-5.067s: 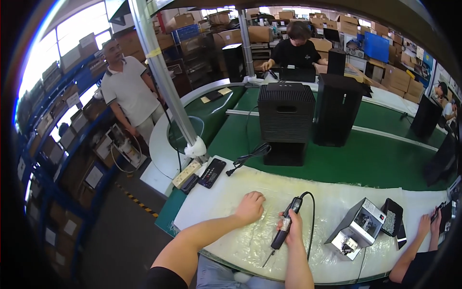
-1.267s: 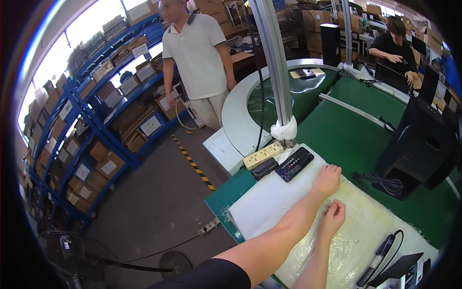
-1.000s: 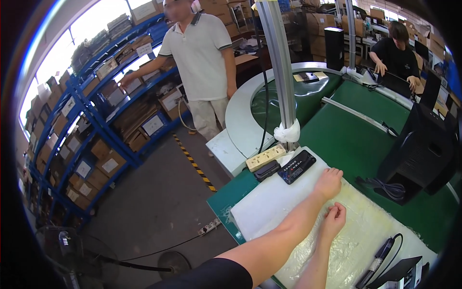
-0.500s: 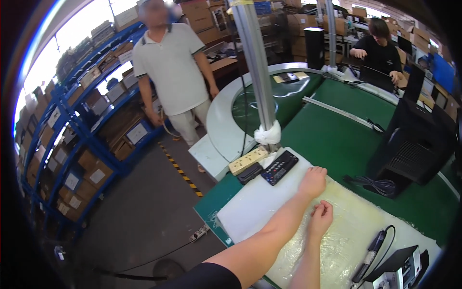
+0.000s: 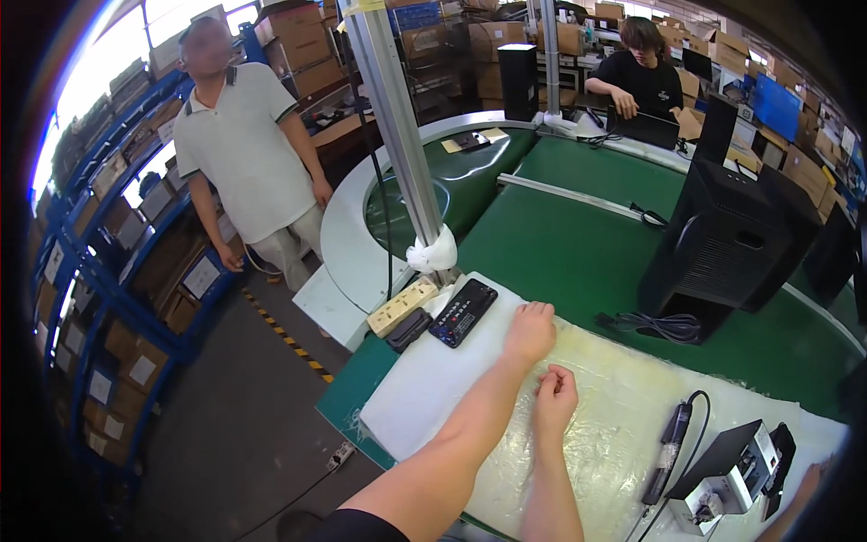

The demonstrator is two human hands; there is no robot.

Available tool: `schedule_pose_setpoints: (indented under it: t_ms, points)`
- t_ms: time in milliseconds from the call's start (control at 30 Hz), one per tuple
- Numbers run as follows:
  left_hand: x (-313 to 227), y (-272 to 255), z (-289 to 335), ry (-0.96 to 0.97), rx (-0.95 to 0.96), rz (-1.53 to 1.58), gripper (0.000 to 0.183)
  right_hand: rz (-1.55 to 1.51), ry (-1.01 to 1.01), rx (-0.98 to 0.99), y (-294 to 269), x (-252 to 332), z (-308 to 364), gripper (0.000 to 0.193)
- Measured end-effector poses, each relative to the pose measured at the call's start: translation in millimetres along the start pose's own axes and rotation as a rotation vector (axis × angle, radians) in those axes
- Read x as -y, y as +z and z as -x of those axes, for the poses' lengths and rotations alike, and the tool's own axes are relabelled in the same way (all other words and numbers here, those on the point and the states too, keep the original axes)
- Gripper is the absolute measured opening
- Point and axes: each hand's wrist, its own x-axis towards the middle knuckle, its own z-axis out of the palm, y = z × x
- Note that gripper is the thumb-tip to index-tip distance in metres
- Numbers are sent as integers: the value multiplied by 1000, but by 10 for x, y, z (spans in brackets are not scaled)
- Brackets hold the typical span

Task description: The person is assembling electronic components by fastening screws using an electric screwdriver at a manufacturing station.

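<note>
Both my arms reach over a white padded mat (image 5: 424,388), whose right part lies under clear wrinkled plastic film (image 5: 601,406). At the mat's far edge is my left hand (image 5: 530,331), fingers together and bent down; whatever they may grip is hidden. Just nearer, my right hand (image 5: 555,396) hovers over or rests on the film, its fingers curled in with the thumb on top and nothing visible in them. Left of my left hand lies a flat black panel with small markings (image 5: 463,313). To the right are a corded electric screwdriver (image 5: 668,452) and a black-and-metal screw feeder-like box (image 5: 722,483).
A cream power strip (image 5: 403,307) and a black adapter-like block (image 5: 409,331) sit by a metal post (image 5: 397,135). On the green belt (image 5: 560,244) stands a large black case (image 5: 722,248) with coiled cable (image 5: 664,327). Two people stand beyond; another forearm (image 5: 799,501) shows at right.
The view has swung right, so the scene sits further left and more of the screw feeder-like box shows. My hands keep about the same place on the mat. A forearm now appears at the right edge.
</note>
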Motion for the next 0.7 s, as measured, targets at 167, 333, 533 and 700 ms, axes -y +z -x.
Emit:
schedule_pose_setpoints:
  t_ms: [167,333,533,700]
  points:
    - [-17,-12,-7,-6,7,11,16,14,-9,4,-14,8,2,15]
    - [-12,-3,-18,-7,43,-54,14,24,-9,-14,-17,28,6,15]
    - [-8,-14,-23,-9,35,-43,13,24,-11,10,-7,18,4,15]
    - [-5,-10,-8,-13,28,-43,15,19,-15,9,8,26,15,15]
